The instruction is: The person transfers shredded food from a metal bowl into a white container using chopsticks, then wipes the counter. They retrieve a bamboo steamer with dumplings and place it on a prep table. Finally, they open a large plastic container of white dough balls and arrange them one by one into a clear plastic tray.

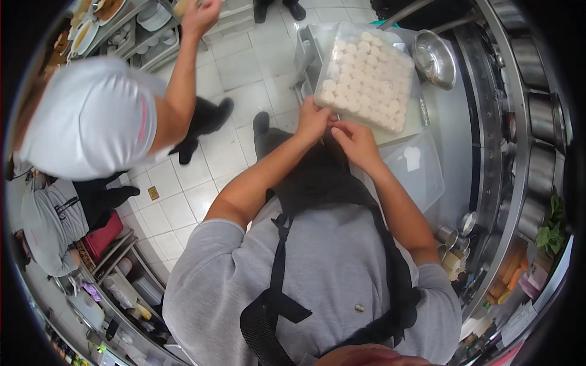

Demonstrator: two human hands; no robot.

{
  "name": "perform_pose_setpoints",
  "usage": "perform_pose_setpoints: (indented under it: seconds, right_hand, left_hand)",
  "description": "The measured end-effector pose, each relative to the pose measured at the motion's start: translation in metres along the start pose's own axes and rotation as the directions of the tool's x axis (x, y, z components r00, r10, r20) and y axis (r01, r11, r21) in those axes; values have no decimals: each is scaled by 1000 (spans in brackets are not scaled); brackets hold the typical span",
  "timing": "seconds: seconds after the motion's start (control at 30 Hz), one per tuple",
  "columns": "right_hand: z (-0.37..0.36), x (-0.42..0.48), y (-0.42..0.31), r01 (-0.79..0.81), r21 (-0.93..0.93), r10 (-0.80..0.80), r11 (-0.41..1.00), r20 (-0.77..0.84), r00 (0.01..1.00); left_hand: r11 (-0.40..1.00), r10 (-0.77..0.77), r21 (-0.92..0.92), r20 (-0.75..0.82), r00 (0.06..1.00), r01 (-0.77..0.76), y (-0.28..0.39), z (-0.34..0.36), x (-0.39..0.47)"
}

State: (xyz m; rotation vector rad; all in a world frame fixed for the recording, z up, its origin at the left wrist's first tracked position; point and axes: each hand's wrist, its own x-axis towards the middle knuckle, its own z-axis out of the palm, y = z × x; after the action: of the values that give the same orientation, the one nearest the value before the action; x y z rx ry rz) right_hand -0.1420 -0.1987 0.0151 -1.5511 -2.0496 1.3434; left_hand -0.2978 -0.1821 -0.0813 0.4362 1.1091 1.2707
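My left hand [313, 120] is at the near left corner of a clear plastic container [327, 97], its fingers bent and pointing right. My right hand [356, 142] is just below the container's near edge, with thumb and fingertips drawn together. The fingertips of both hands almost meet; whether something thin is between them is too small to tell. Rows of pale round pieces [371, 78], like short cylinders, fill the container. Under it shows part of a whitish cutting board [391, 133]. A translucent plastic lid [425, 176] with a pale label lies beside my right forearm.
A steel bowl [435, 59] sits tilted beyond the container on the steel counter [458, 119]. Small metal cups [447, 235] stand by my right elbow. Steel pots [540, 116] line a shelf at right. A co-worker in a white shirt [98, 119] stands left on the tiled floor [238, 151].
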Motion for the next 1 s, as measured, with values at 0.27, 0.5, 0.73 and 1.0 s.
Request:
perform_pose_setpoints:
  seconds: [0.27,0.5,0.73,1.0]
  right_hand:
    - [44,19,28,-233,725,407,648,-72,911]
    - [41,30,12,-305,695,510,651,-103,854]
    - [17,26,1,-128,-120,60,985,-454,889]
    - [-26,60,3,123,-597,-393,793,-347,851]
  left_hand:
    - [997,67,23,32,997,-68,-7,-19,8]
    - [986,161,-22,-43,986,-162,-23,-26,9]
    - [992,125,-3,17,992,-125,-9,-39,2]
    - [998,59,-1,254,965,-61,-1,-67,13]
